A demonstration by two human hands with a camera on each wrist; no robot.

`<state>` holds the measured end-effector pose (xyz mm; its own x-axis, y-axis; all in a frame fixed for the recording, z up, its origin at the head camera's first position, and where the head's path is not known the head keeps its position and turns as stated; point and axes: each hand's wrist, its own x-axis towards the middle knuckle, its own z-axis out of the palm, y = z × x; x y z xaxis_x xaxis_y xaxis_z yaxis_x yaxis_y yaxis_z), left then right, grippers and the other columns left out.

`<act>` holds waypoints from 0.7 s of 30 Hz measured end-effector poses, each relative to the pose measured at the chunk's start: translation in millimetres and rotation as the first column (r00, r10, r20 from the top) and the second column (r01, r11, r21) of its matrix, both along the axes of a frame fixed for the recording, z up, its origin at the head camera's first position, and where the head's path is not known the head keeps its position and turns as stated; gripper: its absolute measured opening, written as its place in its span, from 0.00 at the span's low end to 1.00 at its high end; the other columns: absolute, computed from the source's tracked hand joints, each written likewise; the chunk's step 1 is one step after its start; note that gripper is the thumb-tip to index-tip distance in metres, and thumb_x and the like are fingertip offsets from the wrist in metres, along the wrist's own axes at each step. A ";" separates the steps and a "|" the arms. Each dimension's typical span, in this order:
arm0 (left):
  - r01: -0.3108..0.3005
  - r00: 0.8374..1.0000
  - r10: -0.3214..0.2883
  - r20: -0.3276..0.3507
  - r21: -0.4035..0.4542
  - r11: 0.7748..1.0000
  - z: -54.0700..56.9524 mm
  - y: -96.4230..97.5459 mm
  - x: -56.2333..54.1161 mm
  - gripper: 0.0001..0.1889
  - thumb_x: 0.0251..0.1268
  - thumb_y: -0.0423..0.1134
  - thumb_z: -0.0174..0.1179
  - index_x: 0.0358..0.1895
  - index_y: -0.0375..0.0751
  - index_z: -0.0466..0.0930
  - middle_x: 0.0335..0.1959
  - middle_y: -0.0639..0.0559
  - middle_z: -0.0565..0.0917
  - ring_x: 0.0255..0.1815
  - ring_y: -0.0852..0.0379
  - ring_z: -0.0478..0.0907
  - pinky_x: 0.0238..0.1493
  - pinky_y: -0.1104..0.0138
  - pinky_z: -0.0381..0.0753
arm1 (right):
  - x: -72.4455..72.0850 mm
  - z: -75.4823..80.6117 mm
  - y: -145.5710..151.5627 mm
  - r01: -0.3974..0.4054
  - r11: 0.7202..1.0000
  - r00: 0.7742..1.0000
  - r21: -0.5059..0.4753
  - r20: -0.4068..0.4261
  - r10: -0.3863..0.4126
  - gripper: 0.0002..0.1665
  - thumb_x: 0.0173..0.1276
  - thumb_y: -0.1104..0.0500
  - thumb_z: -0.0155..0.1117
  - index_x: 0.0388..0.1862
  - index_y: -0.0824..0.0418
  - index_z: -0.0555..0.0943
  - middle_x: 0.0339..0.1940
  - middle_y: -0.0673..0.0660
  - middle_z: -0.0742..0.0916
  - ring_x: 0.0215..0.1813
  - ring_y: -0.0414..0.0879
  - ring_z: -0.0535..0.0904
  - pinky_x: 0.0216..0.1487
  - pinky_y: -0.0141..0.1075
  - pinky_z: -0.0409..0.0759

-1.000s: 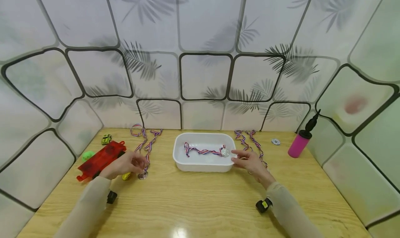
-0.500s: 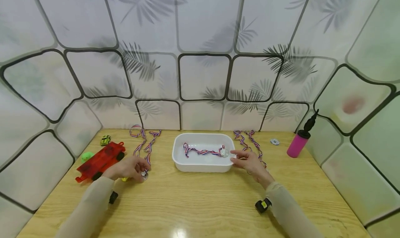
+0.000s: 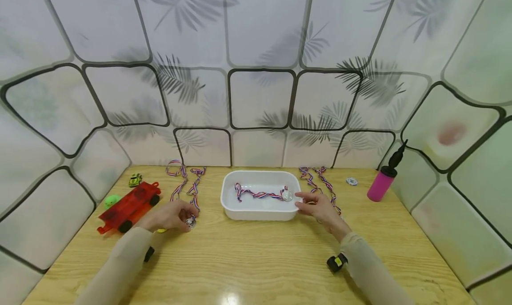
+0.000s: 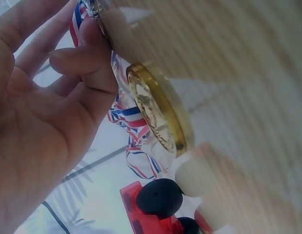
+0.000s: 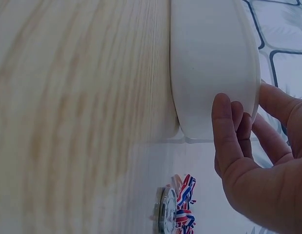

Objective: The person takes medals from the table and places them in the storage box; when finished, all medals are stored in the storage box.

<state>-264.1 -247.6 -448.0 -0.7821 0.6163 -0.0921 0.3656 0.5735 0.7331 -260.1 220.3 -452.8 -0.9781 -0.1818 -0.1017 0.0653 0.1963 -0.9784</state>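
Note:
My left hand (image 3: 170, 216) pinches a silver medal (image 3: 191, 222) by its upper part, low over the left of the table. The medal's striped red, white and blue ribbon (image 3: 194, 189) trails back toward the wall. Close under this hand, in the left wrist view, is a gold medal (image 4: 153, 107) with its own ribbon. The right hand (image 3: 320, 209) grips the right end of a white plastic tub (image 3: 260, 215), thumb on the outer wall and a finger at the rim. Inside the tub lies another silver medal (image 3: 287, 195), its twisted ribbon stretched leftward.
A red toy trailer (image 3: 132, 207), a green ball (image 3: 112, 201) and a toy car (image 3: 135, 179) sit at the left. Right of the tub are more medal ribbons (image 3: 330, 187), a poker chip (image 3: 351, 181) and a pink hand pump (image 3: 382, 185). Patterned cloth (image 3: 260, 96) encloses the table.
My left hand has come down onto the silver medal, taken hold of it and shifted it slightly right, pulling its ribbon along. The right hand has stayed at the tub.

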 end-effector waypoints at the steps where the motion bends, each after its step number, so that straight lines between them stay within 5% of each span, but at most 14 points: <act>1: 0.004 1.000 -0.004 -0.003 0.000 1.000 -0.2 0.5 -0.6 0.19 0.49 0.26 0.71 0.47 0.29 0.81 0.36 0.42 0.83 0.35 0.56 0.74 0.35 0.73 0.75 | -0.2 -0.3 -0.1 0.001 1.000 1.000 -0.001 0.001 -0.001 0.29 0.68 0.66 0.64 0.66 0.72 0.71 0.40 0.54 0.75 0.42 0.41 0.79 0.49 0.33 0.85; 21: -0.028 0.999 0.027 -0.019 -0.024 0.999 -4.7 0.4 -4.4 0.16 0.49 0.26 0.70 0.44 0.32 0.81 0.36 0.47 0.82 0.36 0.56 0.74 0.36 0.73 0.75 | -0.1 0.0 -0.6 0.019 1.000 1.000 0.012 0.006 -0.019 0.28 0.67 0.66 0.65 0.65 0.71 0.73 0.40 0.55 0.76 0.43 0.43 0.79 0.48 0.33 0.85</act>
<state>-268.5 -247.2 -452.7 -0.8005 0.5922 -0.0921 0.3627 0.6011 0.7121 -260.2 219.8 -452.8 -0.9806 -0.1621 -0.1098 0.0751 0.2065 -0.9756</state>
